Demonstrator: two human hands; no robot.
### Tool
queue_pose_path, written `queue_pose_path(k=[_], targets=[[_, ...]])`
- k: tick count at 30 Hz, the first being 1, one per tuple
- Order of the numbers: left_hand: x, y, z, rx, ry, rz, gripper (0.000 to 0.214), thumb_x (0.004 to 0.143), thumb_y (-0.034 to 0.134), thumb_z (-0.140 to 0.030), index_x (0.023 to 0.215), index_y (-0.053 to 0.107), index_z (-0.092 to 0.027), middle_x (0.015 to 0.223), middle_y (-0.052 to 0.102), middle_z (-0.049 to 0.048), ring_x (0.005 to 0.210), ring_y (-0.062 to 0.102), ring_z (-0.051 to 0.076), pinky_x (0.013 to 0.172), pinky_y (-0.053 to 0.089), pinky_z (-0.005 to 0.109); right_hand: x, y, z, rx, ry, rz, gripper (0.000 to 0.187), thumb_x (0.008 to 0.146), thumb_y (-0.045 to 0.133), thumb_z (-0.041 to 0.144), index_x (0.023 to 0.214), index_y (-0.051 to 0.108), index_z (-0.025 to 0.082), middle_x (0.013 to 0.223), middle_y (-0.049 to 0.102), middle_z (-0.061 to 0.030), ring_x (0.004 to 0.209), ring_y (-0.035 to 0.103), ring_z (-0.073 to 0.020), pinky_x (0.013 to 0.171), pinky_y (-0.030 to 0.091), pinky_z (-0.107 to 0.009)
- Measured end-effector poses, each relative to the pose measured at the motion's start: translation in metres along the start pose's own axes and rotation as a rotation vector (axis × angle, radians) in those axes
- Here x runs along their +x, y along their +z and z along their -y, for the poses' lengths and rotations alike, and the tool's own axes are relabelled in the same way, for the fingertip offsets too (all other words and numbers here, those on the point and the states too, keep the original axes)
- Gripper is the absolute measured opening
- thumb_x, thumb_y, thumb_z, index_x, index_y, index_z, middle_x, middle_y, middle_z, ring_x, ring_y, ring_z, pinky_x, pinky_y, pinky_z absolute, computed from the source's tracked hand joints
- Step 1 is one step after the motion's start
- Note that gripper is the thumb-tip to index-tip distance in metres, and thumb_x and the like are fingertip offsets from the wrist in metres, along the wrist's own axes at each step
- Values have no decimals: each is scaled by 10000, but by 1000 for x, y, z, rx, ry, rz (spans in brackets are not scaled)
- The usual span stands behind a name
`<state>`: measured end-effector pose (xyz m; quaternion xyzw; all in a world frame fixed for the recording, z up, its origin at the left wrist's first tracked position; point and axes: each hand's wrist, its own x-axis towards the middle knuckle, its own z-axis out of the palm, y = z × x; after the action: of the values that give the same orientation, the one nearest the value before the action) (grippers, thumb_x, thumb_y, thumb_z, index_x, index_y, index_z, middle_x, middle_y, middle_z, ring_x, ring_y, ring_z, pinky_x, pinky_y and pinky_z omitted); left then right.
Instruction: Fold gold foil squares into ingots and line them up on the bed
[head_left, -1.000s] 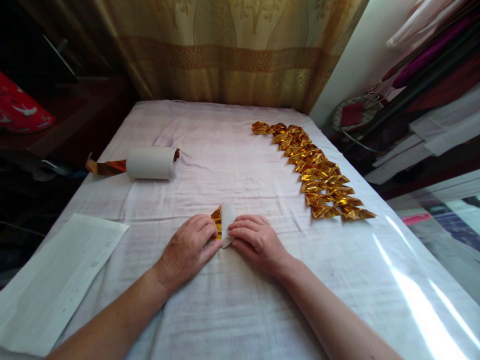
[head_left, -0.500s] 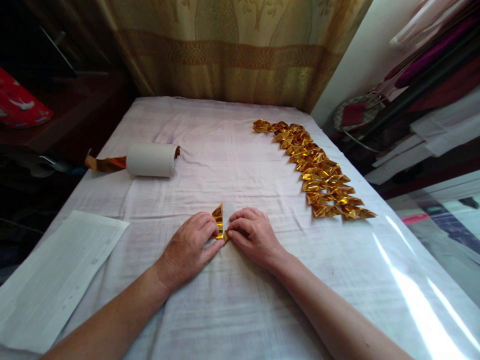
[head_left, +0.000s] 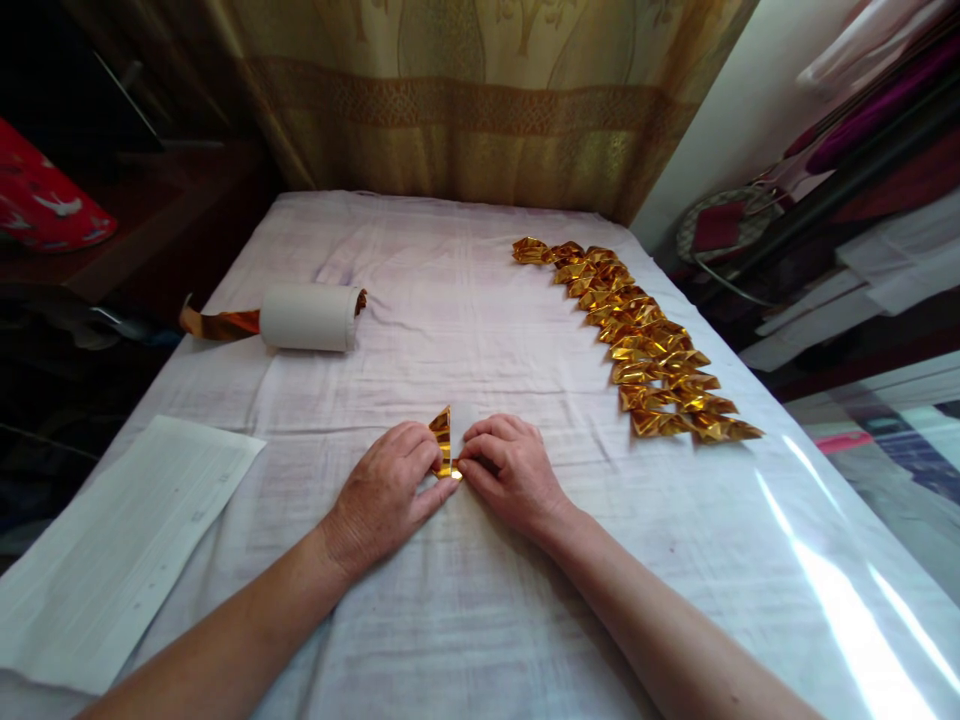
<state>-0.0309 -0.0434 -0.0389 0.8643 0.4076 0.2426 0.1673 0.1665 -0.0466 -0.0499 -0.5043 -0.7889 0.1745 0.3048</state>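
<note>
The foil (head_left: 445, 440) lies midway between the surface's (head_left: 465, 610) left and right edges. The left hand (head_left: 386, 485) pinches its left side, the right hand (head_left: 511, 468) its near right corner. Best anchor the left, align edges, then crease evenly.

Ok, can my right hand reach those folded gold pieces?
Probably yes: only white cloth shows between your right hand and the folded gold pieces, though that hand is now at the foil sheet.
</note>
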Motion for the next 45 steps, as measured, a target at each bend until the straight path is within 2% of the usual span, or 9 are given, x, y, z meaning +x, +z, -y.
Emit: queue_pose_path(k=[9, 19, 22, 26, 32, 35, 39, 42, 45], targets=[[0, 3, -1, 52, 0, -20, 171, 851, 669, -243, 784, 516, -207, 902, 591, 38, 927, 560, 215, 874, 492, 378, 0, 0, 3, -16, 33, -6, 194, 735, 817, 198, 831, 650, 216, 935, 684, -10, 946, 598, -202, 829, 377, -357], [2, 3, -4, 36, -8, -31, 157, 827, 665, -207, 777, 516, -211, 897, 594, 29, 911, 562, 208, 847, 489, 360, 1, 1, -11, 1, 6, -11, 99, 863, 631, 135, 822, 647, 223, 928, 677, -38, 944, 581, -208, 843, 426, -357], [2, 2, -4, 42, -5, -20, 156, 842, 655, -216, 775, 515, -207, 889, 589, 33, 910, 555, 209, 851, 489, 366, 0, 0, -8, -30, 1, -3, 29, 855, 674, 203, 846, 654, 221, 947, 675, -44, 947, 581, -213, 838, 425, -364], [1, 3, -3, 55, 2, -19, 166, 866, 636, -236, 764, 509, -206, 889, 585, 37, 907, 550, 211, 856, 490, 378, 0, -1, -3, -75, 14, -3, 163, 803, 765, 317, 872, 651, 221, 958, 672, -49, 954, 582, -228, 823, 422, -373], [1, 3, -3, 41, -6, -9, 178, 840, 668, -211, 773, 503, -205, 901, 580, 35, 925, 550, 212, 868, 488, 375, 0, 0, -6, -41, 8, -16, 53, 856, 667, 173, 858, 648, 222, 945, 673, -45, 948, 590, -217, 839, 439, -371], [1, 2, -2, 40, -6, -1, 175, 825, 681, -214, 779, 512, -204, 897, 585, 36, 919, 555, 214, 860, 496, 378, 0, 2, -13, -34, -5, -71, 125, 890, 570, 138, 922, 662, 216, 978, 681, -67, 965, 599, -223, 859, 476, -378], [2, -1, 4, 0, 22, 15, 156, 827, 668, -209, 780, 518, -207, 928, 612, 43, 952, 574, 218, 878, 502, 383, 5, 2, -27, -65, -19, -142, 270, 891, 502, 122, 1107, 646, 195, 1175, 664, -118, 1086, 598, -242, 957, 485, -414], [2, -5, 9, -45, 62, 43, 134, 832, 656, -207, 796, 527, -212, 984, 636, 48, 1013, 586, 220, 912, 506, 385, 16, -3, -33, -96, 20, -112, 373, 863, 466, 76, 1179, 628, 190, 1168, 675, -123, 1068, 610, -243, 954, 493, -423], [2, -8, 14, -41, 111, 54, 101, 833, 634, -192, 850, 539, -219, 1031, 659, 45, 1060, 600, 215, 1040, 456, 445, 26, -10, -30, -110, 79, -15, 337, 867, 482, 93, 1137, 655, 197, 1071, 704, -103, 990, 628, -235, 895, 506, -393]])
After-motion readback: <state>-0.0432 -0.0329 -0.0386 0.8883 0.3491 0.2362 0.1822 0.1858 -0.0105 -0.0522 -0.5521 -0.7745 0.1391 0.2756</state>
